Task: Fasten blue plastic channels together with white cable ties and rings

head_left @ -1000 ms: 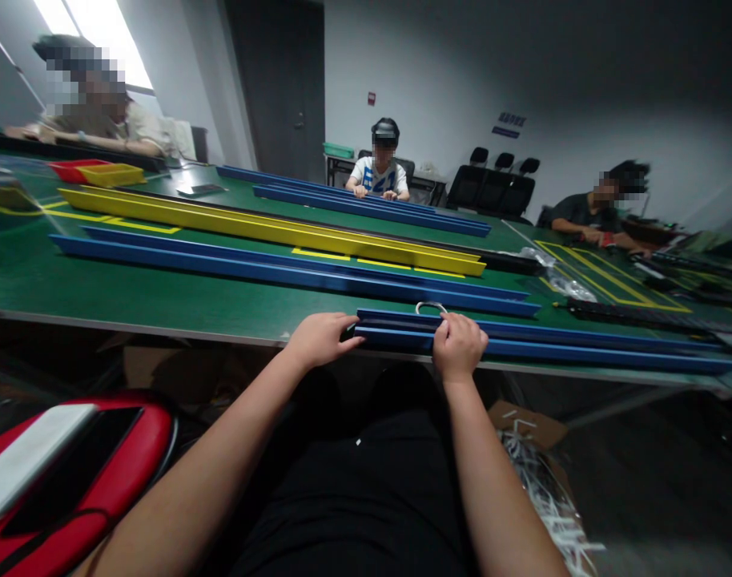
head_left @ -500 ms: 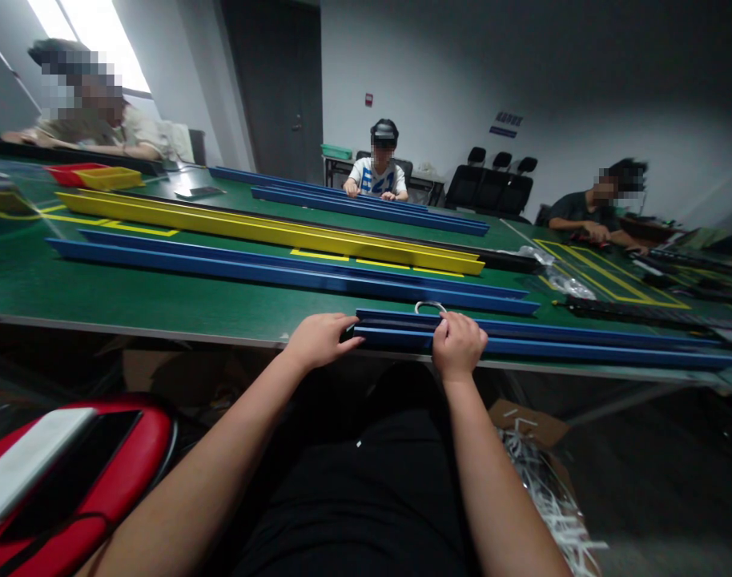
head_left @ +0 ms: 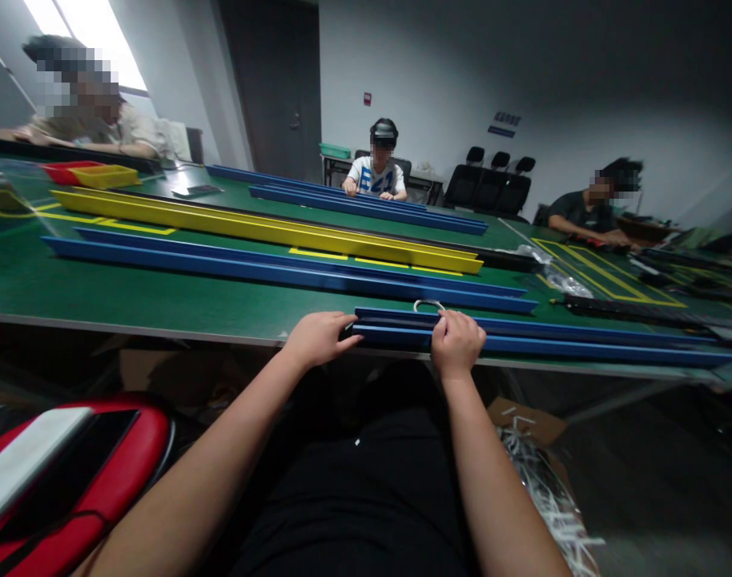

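Note:
A long blue channel [head_left: 582, 347] lies along the table's front edge. At its left end is my left hand [head_left: 319, 338], thumb and fingers closed on the two side walls. My right hand [head_left: 458, 344] is curled over the channel a little further right, its fingers closed; a white ring-shaped loop [head_left: 429, 306] shows just behind it, partly hidden by the fingers. Behind this channel lies a second blue channel [head_left: 251, 268], and beyond that a yellow channel [head_left: 270, 231]. Neither hand touches these two.
Across the green table [head_left: 162, 304] are more blue channels [head_left: 366, 204], a red tray [head_left: 66, 172] and a yellow tray [head_left: 105, 176]. Three people sit around it. A red stool [head_left: 153, 433] stands at the lower left; a box of white strips [head_left: 552, 497] is below right.
The whole view has shifted very slightly. Both hands keep their places on the blue channel.

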`<state>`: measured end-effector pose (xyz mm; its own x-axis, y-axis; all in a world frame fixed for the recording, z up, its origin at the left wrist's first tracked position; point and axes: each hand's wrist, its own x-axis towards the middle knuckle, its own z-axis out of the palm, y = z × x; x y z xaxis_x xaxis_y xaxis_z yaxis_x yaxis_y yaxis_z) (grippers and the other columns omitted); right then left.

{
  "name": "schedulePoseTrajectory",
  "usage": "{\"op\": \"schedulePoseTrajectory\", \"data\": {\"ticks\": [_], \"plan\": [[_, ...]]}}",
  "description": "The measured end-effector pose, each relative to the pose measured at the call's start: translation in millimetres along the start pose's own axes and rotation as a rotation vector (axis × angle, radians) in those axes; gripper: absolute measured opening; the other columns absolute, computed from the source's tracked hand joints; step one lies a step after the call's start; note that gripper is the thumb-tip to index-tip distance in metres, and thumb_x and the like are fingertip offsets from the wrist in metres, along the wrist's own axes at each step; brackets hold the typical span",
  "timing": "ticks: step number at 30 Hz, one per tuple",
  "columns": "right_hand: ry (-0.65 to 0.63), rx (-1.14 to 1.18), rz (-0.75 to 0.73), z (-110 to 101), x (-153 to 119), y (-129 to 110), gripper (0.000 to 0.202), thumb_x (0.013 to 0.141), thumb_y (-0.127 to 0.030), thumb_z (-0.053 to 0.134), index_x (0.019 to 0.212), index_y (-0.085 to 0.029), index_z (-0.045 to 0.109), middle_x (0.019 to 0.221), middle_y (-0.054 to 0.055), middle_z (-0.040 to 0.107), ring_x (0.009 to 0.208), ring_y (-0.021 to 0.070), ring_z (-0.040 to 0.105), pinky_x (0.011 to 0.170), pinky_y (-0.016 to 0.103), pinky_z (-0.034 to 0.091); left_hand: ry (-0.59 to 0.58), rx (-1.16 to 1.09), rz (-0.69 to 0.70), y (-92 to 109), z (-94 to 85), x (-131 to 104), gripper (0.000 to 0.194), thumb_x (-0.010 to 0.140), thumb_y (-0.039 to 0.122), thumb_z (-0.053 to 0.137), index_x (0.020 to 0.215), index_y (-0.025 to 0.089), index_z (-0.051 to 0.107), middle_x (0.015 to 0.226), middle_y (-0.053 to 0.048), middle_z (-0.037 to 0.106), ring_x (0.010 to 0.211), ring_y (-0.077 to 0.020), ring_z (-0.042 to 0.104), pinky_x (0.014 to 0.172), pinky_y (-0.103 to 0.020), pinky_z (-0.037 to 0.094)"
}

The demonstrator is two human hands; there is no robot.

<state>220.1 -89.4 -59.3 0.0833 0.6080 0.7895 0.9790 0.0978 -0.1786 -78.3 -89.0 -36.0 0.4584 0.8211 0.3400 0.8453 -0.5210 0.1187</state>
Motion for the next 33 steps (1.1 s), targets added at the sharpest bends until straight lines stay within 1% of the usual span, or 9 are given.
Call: {"op": "schedulePoseTrajectory", "data": {"ticks": [4, 12, 15, 20, 24, 27, 31, 33], "plan": [[0.001, 0.008, 0.003, -0.5, 0.0, -0.2, 0.031, 0.091, -0.028, 0.042, 0.106, -0.021, 0.068, 0.109, 0.007, 0.068, 0.109, 0.0239, 0.053, 0.093, 0.038, 0.029, -0.003, 0.004, 0.006, 0.5, -0.7, -0.3, 0.050, 0.091, 0.059, 0.038, 0.126, 0.029, 0.059, 0.112, -0.005, 0.069, 0.097, -0.0225, 0.065, 0.080, -0.032, 0.046], [0.004, 0.017, 0.007, -0.5, 0.1, -0.1, 0.031, 0.090, -0.027, 0.042, 0.106, -0.021, 0.068, 0.108, 0.008, 0.068, 0.109, 0.0242, 0.052, 0.092, 0.039, 0.029, -0.001, -0.015, -0.005, -0.9, 0.8, 0.9, 0.051, 0.090, 0.059, 0.041, 0.124, 0.028, 0.061, 0.114, -0.006, 0.069, 0.098, -0.0224, 0.064, 0.082, -0.031, 0.046], [0.003, 0.016, 0.005, -0.9, 0.3, 0.0, 0.031, 0.090, -0.027, 0.042, 0.106, -0.021, 0.068, 0.109, 0.007, 0.068, 0.109, 0.0239, 0.052, 0.092, 0.038, 0.029, -0.011, -0.038, -0.007, -3.1, 1.3, 2.8, 0.053, 0.088, 0.061, 0.042, 0.123, 0.027, 0.062, 0.110, -0.005, 0.070, 0.095, -0.0215, 0.065, 0.078, -0.029, 0.046], [-0.004, 0.011, 0.004, -1.0, 0.5, 0.1, 0.032, 0.091, -0.028, 0.041, 0.106, -0.021, 0.068, 0.109, 0.008, 0.068, 0.108, 0.0244, 0.052, 0.092, 0.039, 0.029, -0.054, -0.096, -0.039, -7.3, 1.1, 7.2, 0.056, 0.085, 0.066, 0.044, 0.122, 0.028, 0.063, 0.097, -0.003, 0.072, 0.083, -0.0197, 0.066, 0.067, -0.027, 0.043], [-0.001, -0.004, 0.000, -1.2, 0.8, -0.2, 0.032, 0.090, -0.027, 0.041, 0.106, -0.021, 0.068, 0.109, 0.007, 0.068, 0.107, 0.0240, 0.052, 0.091, 0.039, 0.030, -0.077, -0.115, -0.053, -8.7, 0.4, 9.3, 0.057, 0.083, 0.069, 0.045, 0.119, 0.030, 0.065, 0.091, -0.002, 0.072, 0.080, -0.0190, 0.065, 0.063, -0.027, 0.042], [0.001, -0.001, -0.003, -1.1, 0.7, -0.2, 0.032, 0.090, -0.027, 0.041, 0.106, -0.021, 0.068, 0.109, 0.008, 0.068, 0.107, 0.0243, 0.052, 0.091, 0.039, 0.030, -0.058, -0.095, -0.056, -8.0, 1.7, 7.9, 0.056, 0.083, 0.068, 0.045, 0.118, 0.029, 0.066, 0.091, -0.002, 0.072, 0.079, -0.0190, 0.065, 0.064, -0.027, 0.043], [0.003, 0.006, -0.002, -0.6, 0.3, 0.1, 0.032, 0.091, -0.028, 0.041, 0.106, -0.021, 0.068, 0.109, 0.008, 0.068, 0.108, 0.0244, 0.052, 0.092, 0.039, 0.030, 0.006, -0.031, -0.051, -5.3, 4.8, 3.6, 0.055, 0.086, 0.065, 0.044, 0.120, 0.027, 0.064, 0.097, -0.005, 0.072, 0.085, -0.0208, 0.065, 0.070, -0.029, 0.045], [0.001, 0.005, -0.003, -0.3, 0.2, 0.4, 0.032, 0.091, -0.028, 0.041, 0.106, -0.021, 0.068, 0.110, 0.007, 0.068, 0.108, 0.0243, 0.052, 0.092, 0.038, 0.029, 0.018, -0.010, -0.045, -4.1, 5.6, 2.3, 0.054, 0.087, 0.064, 0.043, 0.121, 0.027, 0.064, 0.100, -0.006, 0.072, 0.088, -0.0213, 0.065, 0.073, -0.029, 0.045]]}}
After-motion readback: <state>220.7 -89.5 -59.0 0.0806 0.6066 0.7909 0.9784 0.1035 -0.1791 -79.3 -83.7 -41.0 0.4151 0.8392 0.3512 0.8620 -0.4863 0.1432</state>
